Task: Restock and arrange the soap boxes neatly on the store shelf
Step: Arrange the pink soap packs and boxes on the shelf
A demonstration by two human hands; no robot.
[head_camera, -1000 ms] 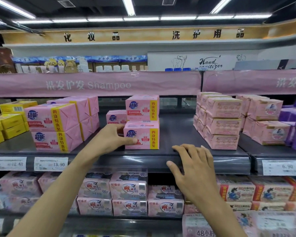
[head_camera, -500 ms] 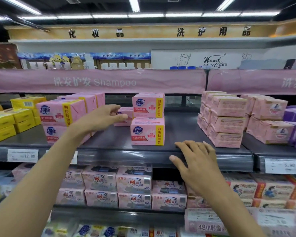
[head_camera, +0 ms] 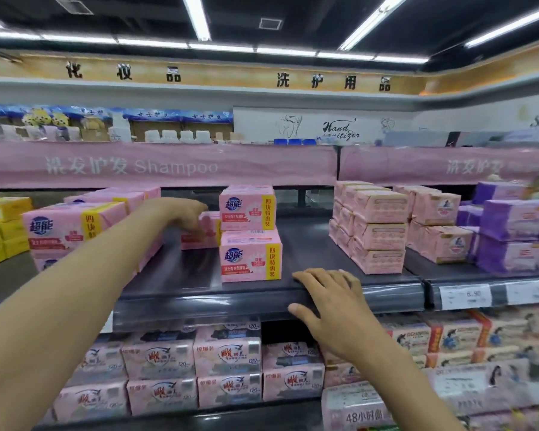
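strip-lit shop aisle, with a long pink fabric banner (head_camera: 262, 164) hanging above a dark grey metal shelf (head_camera: 308, 250) that runs across in front of the person. from where i stand, the shelf carries a big block of pink wrapped soap packs with yellow bands (head_camera: 72, 225) at nine o'clock. at three o'clock there is a pale pink stack of soap boxes (head_camera: 374, 231), with bare shelf between the two.

near the middle stands a two-high stack of pink soap packs (head_camera: 249, 234), squared to the front. just behind it at ten o'clock lies a single pink soap pack (head_camera: 207, 234), set back from the row.

the left hand (head_camera: 181, 216) reaches in over that single pack, fingers drooped onto its top and front. blur hides whether they grip it or only touch, so i cannot tell. the right hand (head_camera: 333, 306) rests at five o'clock of the stack, fingers flat and spread on the shelf lip, thumb below on the rail, holding nothing.

risk, as i judge it: if the rear pack is dragged forward, its corner or the wrist passes just beside the two-high stack and could knock the top pack askew or off the edge. the glossy wrap may also slip from a shallow finger hold.
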